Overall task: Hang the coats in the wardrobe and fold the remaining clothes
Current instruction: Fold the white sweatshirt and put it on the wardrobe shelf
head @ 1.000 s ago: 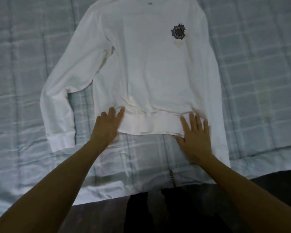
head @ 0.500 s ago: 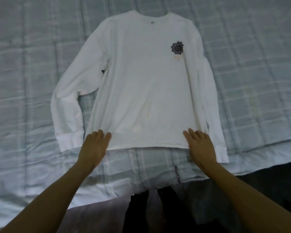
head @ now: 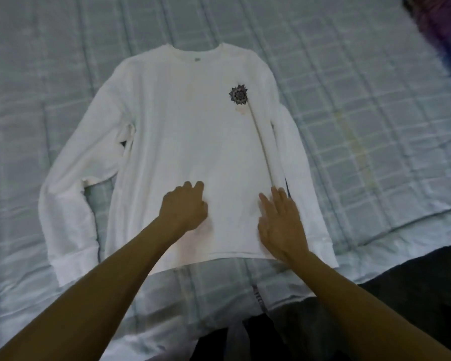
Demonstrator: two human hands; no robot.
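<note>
White long-sleeved shirt (head: pixel 182 142) spread flat, front up, on pale checked bedspread (head: pixel 362 105), collar at far end. Left hand (head: pixel 184 207) and right hand (head: pixel 281 225) pressed palm-down on lower front above hem, fingers extended, gripping nothing. Long crease below dark chest emblem (head: pixel 238 94).

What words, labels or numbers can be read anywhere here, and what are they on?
None can be read.
Neck tag inside the collar of the white long-sleeved shirt: too small and blurred.
Dark round emblem on the shirt's chest: a pattern, no legible lettering.
Small strip on the checked bedspread near its edge: blurred.
</note>
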